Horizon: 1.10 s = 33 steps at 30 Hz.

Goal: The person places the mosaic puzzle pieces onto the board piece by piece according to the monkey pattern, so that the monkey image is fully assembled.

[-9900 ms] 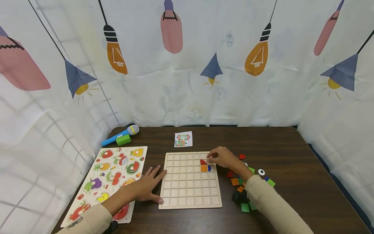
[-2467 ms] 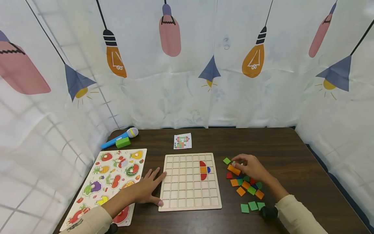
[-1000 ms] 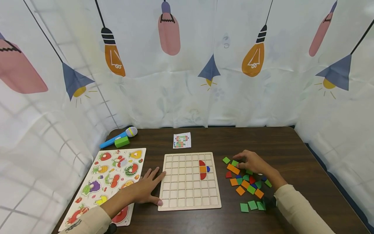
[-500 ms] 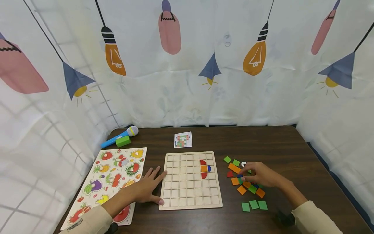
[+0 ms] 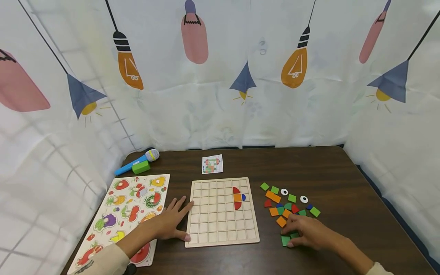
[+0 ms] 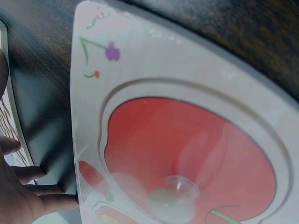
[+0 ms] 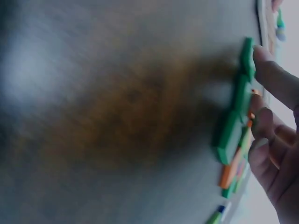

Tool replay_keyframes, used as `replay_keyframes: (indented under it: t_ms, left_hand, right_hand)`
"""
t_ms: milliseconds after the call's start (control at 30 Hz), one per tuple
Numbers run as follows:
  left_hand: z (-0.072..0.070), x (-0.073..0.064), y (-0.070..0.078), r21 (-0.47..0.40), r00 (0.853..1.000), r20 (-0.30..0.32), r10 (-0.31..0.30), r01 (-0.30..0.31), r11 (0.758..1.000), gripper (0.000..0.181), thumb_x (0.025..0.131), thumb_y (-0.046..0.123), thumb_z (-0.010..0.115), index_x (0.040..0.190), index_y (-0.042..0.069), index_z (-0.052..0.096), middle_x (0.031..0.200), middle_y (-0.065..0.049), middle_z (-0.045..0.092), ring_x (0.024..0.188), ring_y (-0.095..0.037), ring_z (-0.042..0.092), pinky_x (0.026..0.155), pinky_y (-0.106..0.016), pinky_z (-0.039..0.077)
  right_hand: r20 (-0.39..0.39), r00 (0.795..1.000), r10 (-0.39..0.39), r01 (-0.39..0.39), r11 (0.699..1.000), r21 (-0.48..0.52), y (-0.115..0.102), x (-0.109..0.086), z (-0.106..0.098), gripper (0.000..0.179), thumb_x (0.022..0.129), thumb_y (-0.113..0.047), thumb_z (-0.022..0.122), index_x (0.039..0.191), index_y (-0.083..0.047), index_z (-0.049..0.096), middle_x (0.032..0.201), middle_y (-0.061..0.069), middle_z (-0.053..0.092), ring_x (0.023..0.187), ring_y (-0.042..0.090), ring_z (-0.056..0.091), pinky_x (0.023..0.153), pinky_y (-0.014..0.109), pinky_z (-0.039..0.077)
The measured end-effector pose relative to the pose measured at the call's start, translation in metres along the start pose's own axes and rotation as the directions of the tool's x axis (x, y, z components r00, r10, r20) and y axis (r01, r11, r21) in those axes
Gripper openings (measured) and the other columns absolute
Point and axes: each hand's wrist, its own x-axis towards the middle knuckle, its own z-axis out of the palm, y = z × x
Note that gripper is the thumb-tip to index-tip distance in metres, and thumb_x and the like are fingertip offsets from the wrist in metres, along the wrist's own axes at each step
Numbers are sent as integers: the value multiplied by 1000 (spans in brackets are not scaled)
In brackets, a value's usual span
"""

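A wooden grid board [image 5: 213,221] lies in front of me, with two red rounded pieces, an orange square [image 5: 237,197] and a blue half-round piece set in its upper right. My left hand [image 5: 168,221] rests with fingers spread at the board's left edge, thumb on its lower left corner. My right hand [image 5: 311,233] is over a row of green square tiles [image 5: 285,241] at the near side of the loose pieces. In the right wrist view its thumb and fingers stand apart beside the green tiles [image 7: 230,135]; no grip on one shows. The hand partly hides the row.
Loose orange, red, green and blue pieces, with two white eye-like discs [image 5: 283,192], lie right of the board. A fruit puzzle board [image 5: 103,236] lies left, under the left forearm. Behind are a pattern card [image 5: 212,164], a toy microphone [image 5: 137,162] and a green block [image 5: 141,167].
Since ten seconds ago, a second red piece has appeared below the orange square. My right hand has moved from the board to the pile, then nearer to the green row. The left hand stays put.
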Motion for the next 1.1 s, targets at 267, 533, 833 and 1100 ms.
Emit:
replay_keyframes:
  t_ms: [267,533,833,1100]
  left_hand:
    - [0,0,0,-3,1000,-1,-2,2,1000,109,75,67,74,160,17,27,164,-26,16,146,-59,16,106,-76,29]
    - [1,0,0,-3,1000,-8,-5,5,1000,110,74,67,75,160,16,27,164,-26,16,146,-59,16,106,-76,28]
    - [1,1,-1,3,1000,0,-10,10,1000,111,74,68,75,160,17,26,164,-26,17,146,-59,16,106,-76,28]
    - [1,2,-1,-3,1000,5,-18,18,1000,111,74,68,76,160,18,26,164,-25,16,147,-59,15,106,-76,27]
  right_hand:
    - [-24,999,45,-46,998,-40,-4,2,8,26,89,-45,72,110,-29,76,98,-18,54,77,-6,46,61,17,40]
    - [-19,1000,-25,24,999,-47,-6,0,12,21,94,-37,71,112,-27,74,102,-15,54,79,-6,47,62,17,41]
    - [15,1000,23,-23,1000,16,-15,10,15,14,98,-39,65,107,-29,65,101,-23,61,88,-7,55,71,23,50]
    - [-39,999,18,-12,988,154,-30,37,10,20,98,-40,64,108,-23,69,81,-19,55,68,-5,49,59,17,44]
